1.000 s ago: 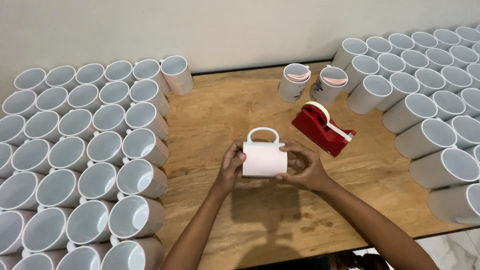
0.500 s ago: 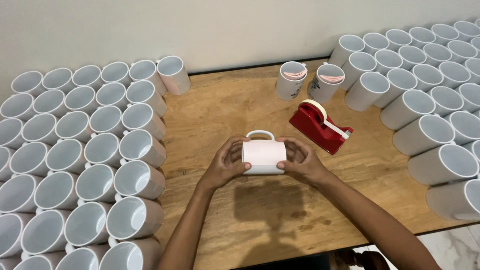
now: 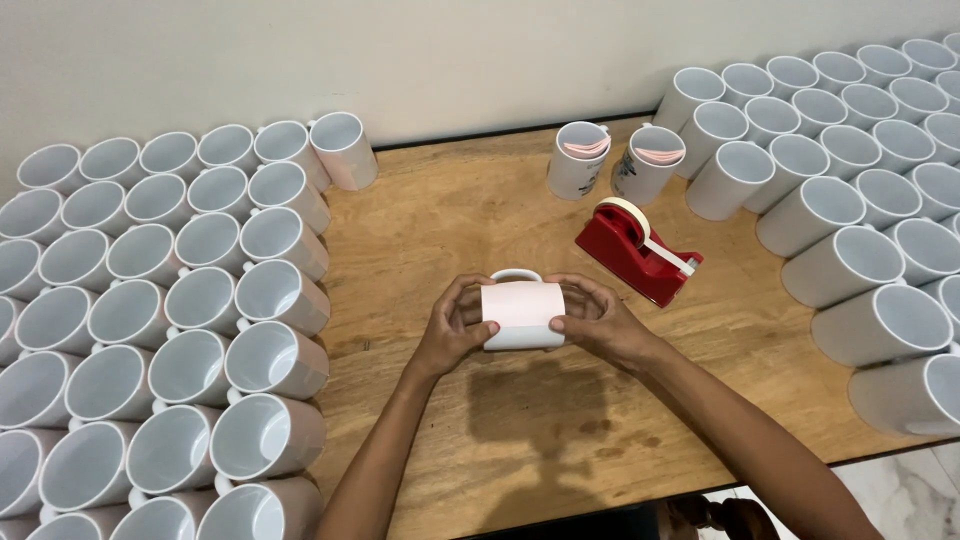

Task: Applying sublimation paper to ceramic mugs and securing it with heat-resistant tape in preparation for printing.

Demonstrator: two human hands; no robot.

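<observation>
Fingers (image 3: 462,300) of both hands hide mug (image 3: 522,315) ends.

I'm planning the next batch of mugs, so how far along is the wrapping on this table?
Looks early. Done: only two white mugs beside the red tape dispenser show pink sheets. In hand: left hand and right hand press a pale pink sheet around one white mug. Left: bare white mugs crowd both sides of the wooden table.
</observation>
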